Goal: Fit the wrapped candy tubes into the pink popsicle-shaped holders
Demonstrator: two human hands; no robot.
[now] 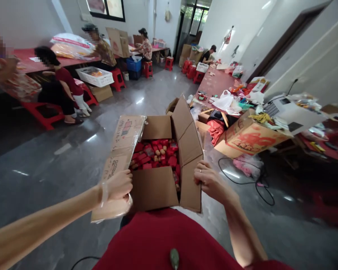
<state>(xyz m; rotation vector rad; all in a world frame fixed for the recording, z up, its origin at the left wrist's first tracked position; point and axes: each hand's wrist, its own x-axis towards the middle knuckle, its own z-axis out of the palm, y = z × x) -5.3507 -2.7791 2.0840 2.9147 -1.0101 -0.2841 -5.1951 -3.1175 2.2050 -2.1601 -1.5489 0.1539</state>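
An open cardboard box (154, 187) is right in front of my body, its flaps spread outward. Inside lie many small red pieces (142, 157) and some tan, rounded ones (160, 151); their exact kind is too small to tell. My left hand (119, 186), with a clear band at the wrist, is closed on the left flap (112, 157), which has printing and shiny tape. On the other side, my right hand (211, 180), wearing a ring, grips the edge of the right flap (190, 150). The box's underside is hidden.
Several people sit along red tables (25, 62) to the left and back. A cluttered red table (211, 84) runs along the right, near a large printed carton (250, 133). A black cable (242, 182) lies on the grey floor (59, 180). Red stools (118, 79) stand about.
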